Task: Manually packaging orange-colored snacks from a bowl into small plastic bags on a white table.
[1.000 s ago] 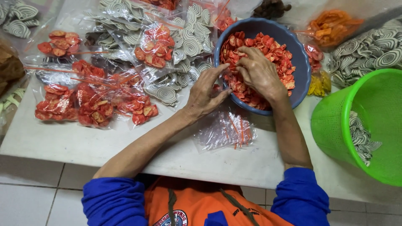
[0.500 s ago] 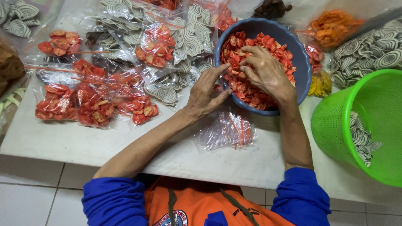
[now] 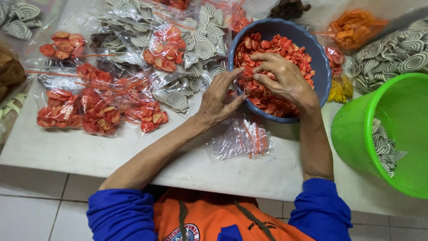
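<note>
Your right hand (image 3: 285, 80) has slid back a little toward you since a moment ago. Its bent fingers pinch some flat red round chips (image 3: 272, 96) inside the round blue plastic bowl (image 3: 322, 71). The chips lie every which way, so no one direction shows. Your left hand (image 3: 218, 100) stays at the bowl's near rim, fingers half open, touching the rim. Just under your left fingers lies a pile of empty clear plastic bags (image 3: 240, 138). Left of them sit filled bags of red chips (image 3: 96, 114). Right of your right hand stands a bright green plastic basket (image 3: 383, 134).
</note>
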